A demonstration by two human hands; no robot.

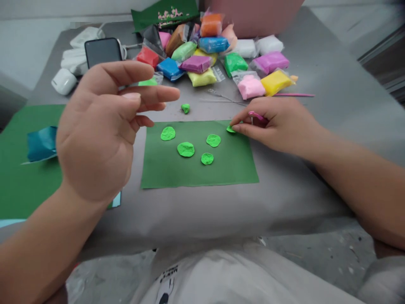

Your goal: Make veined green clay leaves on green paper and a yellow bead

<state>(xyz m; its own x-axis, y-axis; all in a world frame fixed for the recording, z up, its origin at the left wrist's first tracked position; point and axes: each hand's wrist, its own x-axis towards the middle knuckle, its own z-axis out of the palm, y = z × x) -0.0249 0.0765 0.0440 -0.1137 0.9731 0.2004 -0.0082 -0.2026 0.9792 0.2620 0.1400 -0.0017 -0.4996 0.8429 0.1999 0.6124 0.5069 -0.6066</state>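
Observation:
Several flat, bright green clay discs (185, 149) lie apart on a dark green sheet of paper (228, 173). At its upper right corner, my right hand (278, 122) pinches the edge of another green clay disc (231, 129), which touches the paper. A thin pink tool (257, 115) is tucked between the fingers of that same hand; most of it is hidden. My left hand (98, 126) is raised left of the paper, fingers apart and nothing in them. Just beyond the paper sits a small green clay lump (185, 108).
Bagged coloured clay (196, 64) is heaped at the back. Thin metal tools (224, 98) and a pink stick (297, 95) lie before it. A phone (103, 51) and white earbud case (63, 81) stand back left. A teal piece (41, 143) rests on a larger green sheet (19, 181).

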